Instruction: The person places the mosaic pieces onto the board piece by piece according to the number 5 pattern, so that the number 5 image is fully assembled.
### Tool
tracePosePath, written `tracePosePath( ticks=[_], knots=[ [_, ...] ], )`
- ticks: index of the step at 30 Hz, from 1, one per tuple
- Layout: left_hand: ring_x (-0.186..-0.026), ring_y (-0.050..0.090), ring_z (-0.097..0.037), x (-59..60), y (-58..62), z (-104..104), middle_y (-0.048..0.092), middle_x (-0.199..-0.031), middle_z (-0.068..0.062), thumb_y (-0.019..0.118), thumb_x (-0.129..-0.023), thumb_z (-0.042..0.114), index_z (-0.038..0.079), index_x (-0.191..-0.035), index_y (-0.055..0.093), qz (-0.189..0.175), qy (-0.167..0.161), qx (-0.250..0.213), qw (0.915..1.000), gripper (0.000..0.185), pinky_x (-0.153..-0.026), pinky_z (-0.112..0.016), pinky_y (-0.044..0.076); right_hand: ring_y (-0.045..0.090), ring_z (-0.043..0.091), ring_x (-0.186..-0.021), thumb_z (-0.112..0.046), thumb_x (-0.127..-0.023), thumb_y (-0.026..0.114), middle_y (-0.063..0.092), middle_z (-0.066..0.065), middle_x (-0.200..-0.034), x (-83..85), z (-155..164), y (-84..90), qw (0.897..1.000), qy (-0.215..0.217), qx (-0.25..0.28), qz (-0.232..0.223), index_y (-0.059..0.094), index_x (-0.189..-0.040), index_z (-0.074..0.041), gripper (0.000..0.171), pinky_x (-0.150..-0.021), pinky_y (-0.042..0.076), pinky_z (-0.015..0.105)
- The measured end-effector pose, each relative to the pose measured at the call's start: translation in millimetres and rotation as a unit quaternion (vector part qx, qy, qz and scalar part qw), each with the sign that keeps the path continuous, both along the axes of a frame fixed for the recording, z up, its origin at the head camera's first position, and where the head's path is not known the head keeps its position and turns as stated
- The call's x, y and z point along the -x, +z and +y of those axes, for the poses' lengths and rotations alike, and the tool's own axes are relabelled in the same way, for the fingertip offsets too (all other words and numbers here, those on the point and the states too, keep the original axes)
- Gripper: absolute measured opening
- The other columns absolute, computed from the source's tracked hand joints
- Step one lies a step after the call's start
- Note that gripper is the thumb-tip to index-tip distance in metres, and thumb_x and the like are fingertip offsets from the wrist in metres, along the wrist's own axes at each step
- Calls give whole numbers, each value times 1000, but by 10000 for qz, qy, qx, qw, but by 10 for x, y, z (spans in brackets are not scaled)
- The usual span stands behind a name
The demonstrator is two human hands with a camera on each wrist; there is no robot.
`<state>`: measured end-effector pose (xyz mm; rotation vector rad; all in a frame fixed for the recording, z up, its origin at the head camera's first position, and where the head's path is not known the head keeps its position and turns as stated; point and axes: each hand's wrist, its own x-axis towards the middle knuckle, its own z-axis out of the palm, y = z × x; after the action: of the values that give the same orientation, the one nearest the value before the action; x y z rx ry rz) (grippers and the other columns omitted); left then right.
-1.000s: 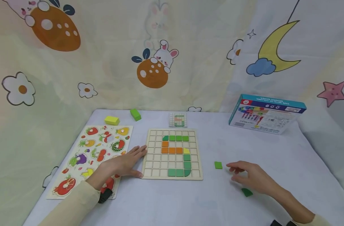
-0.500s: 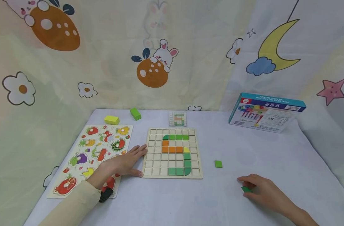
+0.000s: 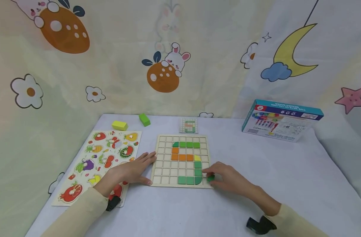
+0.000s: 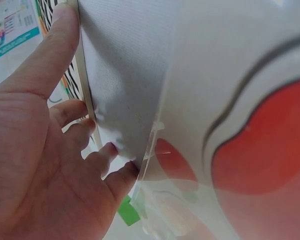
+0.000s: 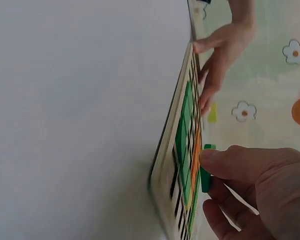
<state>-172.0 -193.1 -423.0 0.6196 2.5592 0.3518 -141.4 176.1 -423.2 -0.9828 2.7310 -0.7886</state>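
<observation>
Keep the flat left hand [image 3: 130, 171] pressing on the board [image 3: 162, 166] edge, and with the right hand [image 3: 228, 179] pinching the green tile [image 3: 210, 178] beside the board, drop it gently into an empty square.

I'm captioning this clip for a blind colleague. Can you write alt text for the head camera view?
A person's right hand pinches a small green tile at the lower right edge of a wooden grid board, while the left hand rests against the board's left edge. A fruit puzzle lies to the left.
</observation>
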Motion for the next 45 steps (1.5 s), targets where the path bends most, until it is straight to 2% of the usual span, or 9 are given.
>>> tracePosePath(
  ticks=[4,8,12,19,22,25,31,37,45],
  knots=[
    [-151,8,-33,16,-6,28,8,-165,-2,74,-82,46,16,-156,20,-4,-13,76,10000,96,-114,-53,31,58,7,-94,-7,-85,71,69,-8,-104,168,-528,-1,9982,555,-51,-236,67,-123,-14,38,-85,52,25],
    [-152,8,-33,31,1,69,9,-165,-2,73,-82,47,16,-156,21,-4,-47,90,9999,95,-114,-53,31,58,6,-95,-8,-89,68,68,-9,-106,281,-878,-27,9943,969,-239,-370,66,-125,-15,37,-89,50,24],
    [-151,9,-34,34,24,93,10,-165,-3,73,-82,47,16,-155,21,-1,-68,95,9999,96,-113,-53,32,57,3,-97,-8,-89,69,68,-11,-107,335,-1032,-60,9917,1135,-378,-474,66,-125,-18,37,-93,49,22],
    [-151,8,-33,33,54,88,9,-165,-3,73,-82,46,16,-155,21,22,-32,124,9999,95,-114,-53,31,58,2,-97,-6,-89,69,69,-11,-108,344,-1115,-27,9875,1344,-337,-750,67,-124,-18,38,-94,48,19],
    [-151,8,-33,35,54,84,9,-165,-2,73,-82,46,16,-156,20,12,-26,109,9999,95,-114,-53,31,58,3,-102,-7,-89,69,68,-11,-114,340,-1112,-25,9877,1347,-354,-713,66,-125,-19,38,-96,48,20],
    [-151,8,-33,35,51,72,9,-165,-2,72,-82,47,16,-155,20,-1,-23,138,9999,95,-114,-54,31,58,5,-101,-13,-89,70,67,-8,-116,321,-1101,-40,9913,1190,-274,-492,65,-126,-17,37,-92,49,20],
    [-151,7,-34,20,52,46,8,-165,-3,72,-83,46,15,-155,21,-37,-10,74,10000,94,-114,-53,31,54,7,-88,-29,-85,75,65,-5,-98,265,-1147,-102,9972,723,-207,21,66,-122,-14,40,-78,48,18],
    [-151,8,-33,-7,48,43,9,-165,-2,73,-81,48,16,-155,21,-23,37,108,9999,96,-114,-53,31,55,6,-89,-20,-86,75,67,-5,-101,244,-1195,-102,9964,710,-431,-160,66,-124,-15,39,-82,49,18],
    [-152,8,-32,-13,40,28,9,-165,-1,73,-81,48,17,-156,20,-10,52,141,9999,96,-114,-52,32,57,7,-91,-12,-87,72,69,-5,-102,220,-1204,-29,9948,758,-658,-187,62,-129,-15,43,-87,51,21]
  ],
)
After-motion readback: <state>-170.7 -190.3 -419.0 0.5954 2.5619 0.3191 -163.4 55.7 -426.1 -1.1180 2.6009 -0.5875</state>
